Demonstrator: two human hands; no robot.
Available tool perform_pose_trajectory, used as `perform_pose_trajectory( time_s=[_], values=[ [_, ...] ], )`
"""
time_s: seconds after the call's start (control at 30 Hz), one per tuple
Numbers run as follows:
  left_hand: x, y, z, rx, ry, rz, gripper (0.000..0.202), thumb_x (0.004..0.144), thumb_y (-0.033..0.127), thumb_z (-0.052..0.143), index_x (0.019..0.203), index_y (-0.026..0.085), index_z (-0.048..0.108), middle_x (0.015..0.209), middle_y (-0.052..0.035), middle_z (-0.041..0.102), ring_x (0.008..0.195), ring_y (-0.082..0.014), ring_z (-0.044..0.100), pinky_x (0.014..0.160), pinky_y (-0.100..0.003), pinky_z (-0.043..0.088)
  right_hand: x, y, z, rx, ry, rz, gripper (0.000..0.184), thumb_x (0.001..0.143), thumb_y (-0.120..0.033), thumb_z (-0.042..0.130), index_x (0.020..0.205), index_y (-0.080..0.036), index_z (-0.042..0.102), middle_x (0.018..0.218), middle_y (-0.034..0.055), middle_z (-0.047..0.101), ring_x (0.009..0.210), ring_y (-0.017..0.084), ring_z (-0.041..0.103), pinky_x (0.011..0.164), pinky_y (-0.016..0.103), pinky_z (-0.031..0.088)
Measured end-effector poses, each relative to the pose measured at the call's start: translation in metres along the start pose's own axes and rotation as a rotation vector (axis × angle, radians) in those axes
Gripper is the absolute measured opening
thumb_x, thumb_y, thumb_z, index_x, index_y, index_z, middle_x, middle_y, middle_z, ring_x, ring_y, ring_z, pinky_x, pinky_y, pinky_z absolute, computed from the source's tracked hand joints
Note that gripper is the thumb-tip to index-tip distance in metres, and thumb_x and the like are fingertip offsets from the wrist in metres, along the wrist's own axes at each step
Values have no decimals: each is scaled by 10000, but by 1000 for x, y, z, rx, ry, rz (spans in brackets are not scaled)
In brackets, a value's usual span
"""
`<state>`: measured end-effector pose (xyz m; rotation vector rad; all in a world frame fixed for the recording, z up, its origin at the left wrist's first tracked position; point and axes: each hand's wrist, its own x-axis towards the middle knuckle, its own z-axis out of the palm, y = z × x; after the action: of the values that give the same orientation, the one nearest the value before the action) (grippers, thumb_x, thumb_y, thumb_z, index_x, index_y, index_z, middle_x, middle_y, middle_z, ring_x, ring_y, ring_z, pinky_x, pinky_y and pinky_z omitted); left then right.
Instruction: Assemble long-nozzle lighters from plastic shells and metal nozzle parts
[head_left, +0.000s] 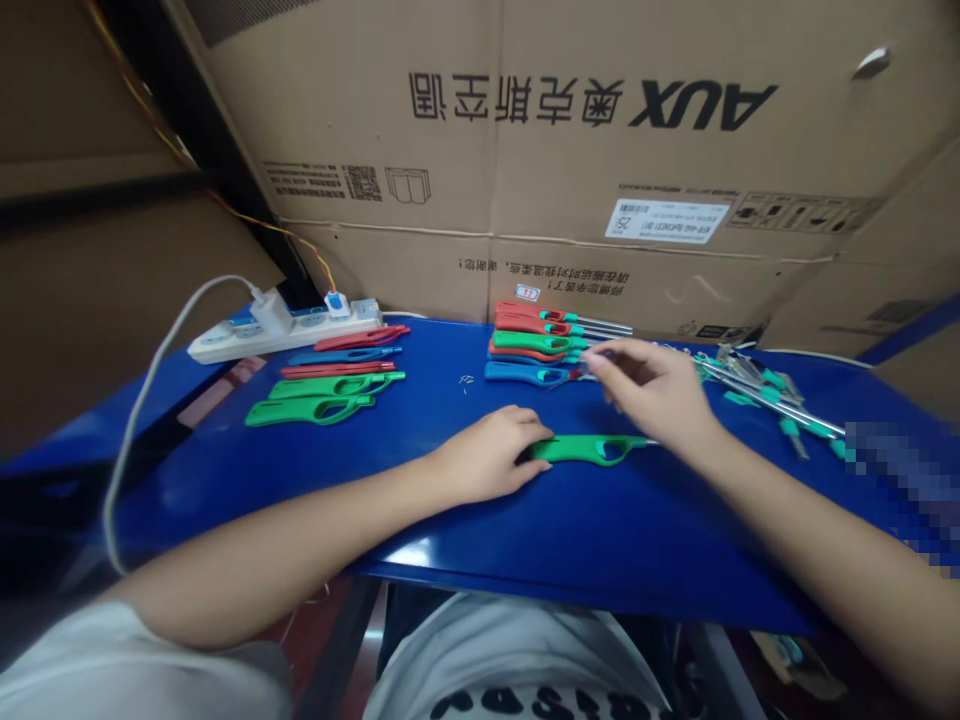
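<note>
Left hand pins green lighter body to table; right hand pinched, raised near the row.

Your left hand (pixel 484 455) lies closed over one end of the green lighter body (pixel 592 450), which sits flat on the blue table (pixel 600 530) directly under that hand, a short metal tip (pixel 651 441) showing at its other end. Your right hand (pixel 652 385) is raised off the table, thumb and fingertips (pixel 600 362) pinched together; whether they hold something small, you cannot tell from this view. Just beyond those fingertips lies a row of red, green and blue lighter bodies (pixel 532 345). Right of that hand is a heap of metal tubes with teal collars (pixel 765 400). Beyond your left hand, more lighter bodies (pixel 330 385) lie near a power strip (pixel 281 330). Keep the left hand's hold firm and flat, so the body cannot slide.
</note>
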<state>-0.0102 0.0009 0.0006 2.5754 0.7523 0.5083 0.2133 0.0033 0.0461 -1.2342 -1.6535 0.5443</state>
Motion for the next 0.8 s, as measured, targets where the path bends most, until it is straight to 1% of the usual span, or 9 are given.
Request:
perform_pose_trajectory(
  time_s=[0.07, 0.13, 0.17, 0.3, 0.47, 0.53, 0.67, 0.73, 0.8],
  values=[
    [-1, 2, 3, 19, -5, 10, 315, 940, 300, 653, 1208, 134, 674, 1109, -123, 686, 1071, -258, 647, 970, -382, 534, -2, 0, 21, 27, -96, -19, 275, 877, -476, 683, 977, -227, 748, 821, 36, 745, 519, 149, 580, 507, 308, 472],
    [-2, 3, 6, 22, 10, 14, 331, 942, 293, 650, 1235, 140, 661, 1152, -128, 678, 1112, -261, 636, 1003, -391, 527, -2, 1, 36, 18, -162, -44, 276, 891, -453, 675, 1026, -227, 756, 981, 52, 777, 604, 160, 635, 591, 323, 524],
    [-3, 3, 7, 17, 22, 18, 336, 941, 278, 646, 1249, 143, 653, 1181, -130, 672, 1141, -261, 628, 1028, -394, 517, -1, 1, 42, 1, -186, -56, 272, 896, -440, 670, 1032, -222, 761, 1020, 56, 780, 642, 167, 651, 627, 328, 536],
    [-3, 1, 11, -25, 59, 53, 344, 921, 212, 635, 1257, 136, 638, 1276, -138, 655, 1245, -266, 588, 1115, -406, 469, 2, 2, 54, -54, -213, -97, 261, 899, -413, 659, 1001, -206, 782, 993, 61, 791, 689, 177, 661, 674, 332, 539],
    [-2, 0, 12, -78, 71, 67, 364, 899, 183, 611, 1260, 148, 637, 1303, -135, 654, 1265, -272, 582, 1124, -421, 464, 3, 11, 60, 32, -249, 7, 304, 876, -462, 675, 1026, -218, 779, 936, 55, 795, 711, 210, 688, 672, 360, 549],
    [-1, 0, 11, -105, 67, 66, 364, 893, 174, 615, 1254, 146, 646, 1287, -135, 665, 1251, -271, 591, 1114, -420, 469, 2, 14, 61, 39, -239, 26, 307, 865, -462, 686, 1025, -218, 779, 915, 55, 792, 711, 213, 685, 674, 366, 549],
    [0, -2, 8, -174, 58, 33, 379, 875, 198, 672, 1253, 168, 659, 1225, -120, 698, 1185, -257, 634, 1071, -418, 493, 0, 11, 55, 98, -175, 65, 320, 832, -477, 719, 1000, -209, 771, 833, 50, 772, 574, 165, 604, 548, 320, 496],
    [1, -5, 8, -224, 69, 22, 396, 863, 227, 709, 1254, 178, 662, 1205, -112, 707, 1145, -246, 657, 1047, -410, 508, -2, 8, 47, 171, -86, 67, 316, 822, -494, 732, 960, -211, 752, 784, 35, 746, 532, 140, 568, 507, 294, 474],
    [3, -8, 8, -288, 85, 18, 399, 850, 268, 744, 1234, 182, 678, 1190, -108, 715, 1116, -237, 673, 1022, -396, 524, -3, 6, 35, 232, 40, 61, 309, 828, -509, 728, 925, -216, 718, 736, 9, 697, 499, 115, 533, 481, 272, 454]
  ],
)
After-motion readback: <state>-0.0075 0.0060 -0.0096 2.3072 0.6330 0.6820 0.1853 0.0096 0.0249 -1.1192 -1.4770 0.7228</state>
